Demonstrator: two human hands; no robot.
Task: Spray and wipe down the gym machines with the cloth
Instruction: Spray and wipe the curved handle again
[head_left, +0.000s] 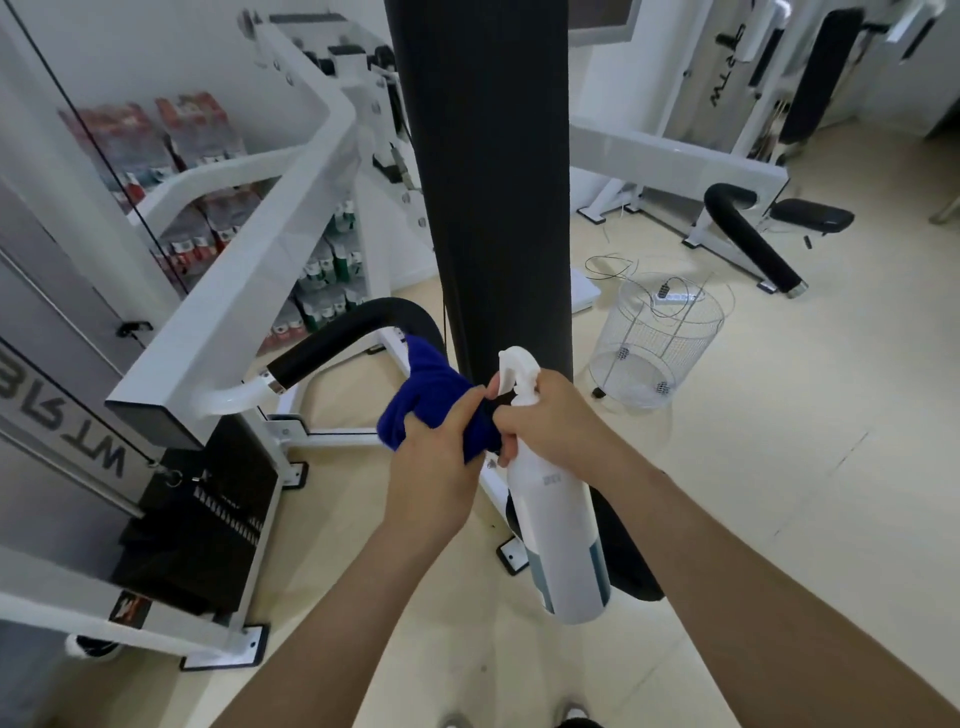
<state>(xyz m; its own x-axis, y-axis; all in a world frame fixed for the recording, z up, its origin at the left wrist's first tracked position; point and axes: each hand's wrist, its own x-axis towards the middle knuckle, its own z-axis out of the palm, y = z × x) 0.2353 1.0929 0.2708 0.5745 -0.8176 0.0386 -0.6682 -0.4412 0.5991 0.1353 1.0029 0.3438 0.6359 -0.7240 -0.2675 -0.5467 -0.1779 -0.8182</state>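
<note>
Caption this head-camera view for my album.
Left hand grips blue cloth, right hand holds spray bottle by black pad.

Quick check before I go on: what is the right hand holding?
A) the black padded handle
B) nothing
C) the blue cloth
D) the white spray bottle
D: the right hand grips the white spray bottle at its neck, while the left hand holds the blue cloth.

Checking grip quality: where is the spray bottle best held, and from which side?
Spray bottle: by its narrow neck under the trigger head, from the side opposite the nozzle, as the right hand grips it; the body is wide.
</note>
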